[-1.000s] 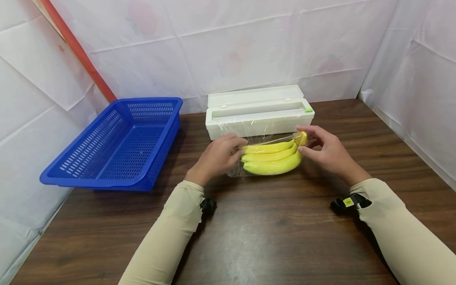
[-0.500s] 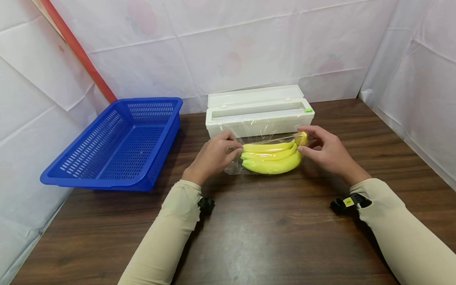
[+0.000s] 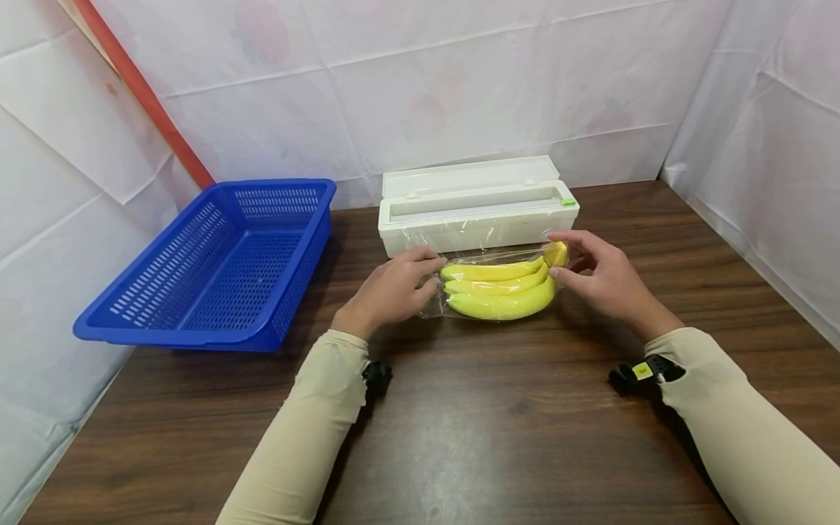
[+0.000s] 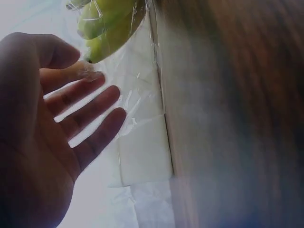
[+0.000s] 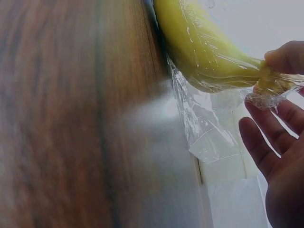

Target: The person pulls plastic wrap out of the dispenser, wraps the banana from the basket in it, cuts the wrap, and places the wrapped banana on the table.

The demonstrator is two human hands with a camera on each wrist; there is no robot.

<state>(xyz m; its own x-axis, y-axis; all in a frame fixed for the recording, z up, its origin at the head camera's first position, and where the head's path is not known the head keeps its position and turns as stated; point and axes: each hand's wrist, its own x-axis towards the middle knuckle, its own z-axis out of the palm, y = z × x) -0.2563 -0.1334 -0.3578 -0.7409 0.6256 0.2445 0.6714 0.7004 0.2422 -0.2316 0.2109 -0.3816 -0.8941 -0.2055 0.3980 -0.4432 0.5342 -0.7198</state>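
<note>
A bunch of three yellow bananas [image 3: 502, 284], greener at the tips, lies under clear plastic wrap in front of a white box. My right hand [image 3: 597, 273] pinches the wrapped stem end [image 5: 275, 85] between thumb and fingers, as the right wrist view shows. At the opposite end, my left hand [image 3: 400, 288] is close to the banana tips. In the left wrist view its fingers [image 4: 102, 135] are spread and nearly straight, touching the loose wrap [image 4: 135, 104], and the thumb is slightly apart from the index finger.
The white wrap box [image 3: 479, 226] stands behind the bananas with its lid raised and a green piece [image 3: 568, 202] at its right end. A blue perforated basket [image 3: 223, 270] sits to the left on the dark wooden table [image 3: 499, 437]. White sheets hang behind and at both sides.
My left hand first drew back left with the wrap edge pinched, then its fingers loosened at the banana tips. The right hand stays at the stem.
</note>
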